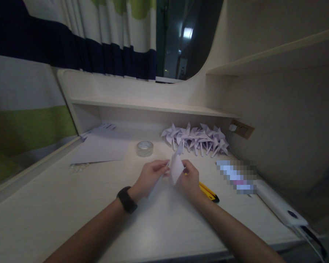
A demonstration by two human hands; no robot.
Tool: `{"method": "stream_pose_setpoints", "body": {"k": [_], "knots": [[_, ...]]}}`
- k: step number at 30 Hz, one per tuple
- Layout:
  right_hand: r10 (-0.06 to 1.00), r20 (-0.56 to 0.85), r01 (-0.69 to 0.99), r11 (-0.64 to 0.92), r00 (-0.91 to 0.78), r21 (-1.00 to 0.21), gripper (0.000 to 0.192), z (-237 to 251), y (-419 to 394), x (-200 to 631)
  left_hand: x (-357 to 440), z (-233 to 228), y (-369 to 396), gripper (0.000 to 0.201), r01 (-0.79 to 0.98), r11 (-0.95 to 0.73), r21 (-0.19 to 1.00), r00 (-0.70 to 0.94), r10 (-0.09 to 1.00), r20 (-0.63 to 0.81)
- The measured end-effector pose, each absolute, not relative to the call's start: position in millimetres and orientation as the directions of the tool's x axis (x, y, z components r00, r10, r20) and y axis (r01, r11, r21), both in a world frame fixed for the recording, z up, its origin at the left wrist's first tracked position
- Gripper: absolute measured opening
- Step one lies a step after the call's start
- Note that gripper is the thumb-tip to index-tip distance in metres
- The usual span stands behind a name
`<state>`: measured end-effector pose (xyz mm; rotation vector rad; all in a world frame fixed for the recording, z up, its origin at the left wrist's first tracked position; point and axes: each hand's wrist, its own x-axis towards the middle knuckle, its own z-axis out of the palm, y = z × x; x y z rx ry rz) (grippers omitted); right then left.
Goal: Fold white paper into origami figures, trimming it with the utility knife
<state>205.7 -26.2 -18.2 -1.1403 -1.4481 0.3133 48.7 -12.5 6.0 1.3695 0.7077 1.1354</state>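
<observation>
Both hands meet over the middle of the pale desk [71, 219] and pinch a small white piece of paper [176, 168] between them. My left hand [149, 177], with a black band on its wrist, grips the paper's left edge. My right hand [190, 179] holds the right side, where the paper is bent upward. A yellow and black utility knife [210, 192] lies just under and right of the right hand. Behind the hands lies a heap of white paper pinwheels [196, 138] on sticks.
A roll of clear tape [144, 148] stands behind the hands. White paper sheets [101, 146] lie at the back left. A white power strip [279, 206] with a cable runs along the right edge, near a wall socket [242, 129]. A shelf [142, 106] spans the back.
</observation>
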Motion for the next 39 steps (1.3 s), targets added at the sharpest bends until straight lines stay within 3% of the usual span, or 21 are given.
{"method": "stream_pose_setpoints", "body": {"k": [5,10,15,22,29,35,39], "knots": [[0.725,0.676,0.543,0.517,0.133,-0.661,0.012,-15.6,-28.9,207.7,45.9,4.3,-9.6,0.024,0.024,-0.394,0.919,0.279,0.885,0.372],[0.682,0.727,0.574,0.563,0.084,-0.595,0.012,-16.9,-28.8,207.9,42.7,1.0,-6.0,0.02,0.102,-0.475,0.874,0.264,0.86,0.437],[0.662,0.746,0.572,0.584,0.075,-0.576,0.012,-17.7,-29.3,206.6,43.0,3.1,-8.2,0.018,0.094,-0.444,0.891,0.231,0.881,0.414],[0.733,0.673,0.493,0.552,0.097,-0.672,0.01,-19.6,-32.3,204.1,46.3,5.3,-12.1,0.024,-0.023,-0.264,0.964,0.229,0.938,0.262],[0.706,0.702,0.528,0.563,0.094,-0.636,0.01,-17.6,-35.1,202.2,43.2,3.5,-12.5,0.016,0.15,-0.422,0.894,0.169,0.902,0.398],[0.689,0.709,0.546,0.539,0.151,-0.641,0.012,-13.0,-33.8,204.3,41.1,2.4,-11.2,0.026,0.008,-0.399,0.917,0.334,0.865,0.374],[0.723,0.682,0.511,0.548,0.11,-0.663,0.011,-13.8,-32.4,205.6,39.2,1.3,-7.4,0.021,0.101,-0.451,0.887,0.296,0.864,0.406]]}}
